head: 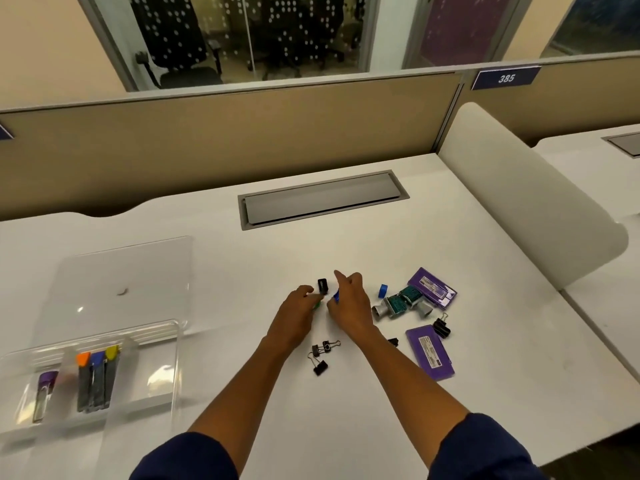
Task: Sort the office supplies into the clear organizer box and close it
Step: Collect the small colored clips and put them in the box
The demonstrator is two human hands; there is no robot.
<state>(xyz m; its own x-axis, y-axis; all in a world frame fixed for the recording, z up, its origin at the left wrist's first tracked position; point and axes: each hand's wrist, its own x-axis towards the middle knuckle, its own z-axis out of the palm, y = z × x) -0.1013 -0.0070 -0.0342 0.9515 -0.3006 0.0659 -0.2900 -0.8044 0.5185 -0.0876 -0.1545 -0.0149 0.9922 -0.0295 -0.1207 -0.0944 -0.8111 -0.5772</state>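
The clear organizer box (162,379) lies open at the left, its lid (124,271) flat behind it. Inside are three grey pens with orange, blue and yellow caps (97,379) and a purple-capped tube (44,393). My left hand (298,313) is closed over a small green item (317,304). My right hand (349,306) pinches a small blue item (336,295), index finger raised. A small black sharpener (322,285) stands just beyond both hands. Black binder clips (320,355) lie near my forearms.
To the right lie a blue tape roll (383,292), green-and-grey stamps (401,303), two purple cases (432,289) (431,351) and another binder clip (441,327). A grey cable hatch (322,199) sits at the back. A white divider (533,202) bounds the right side.
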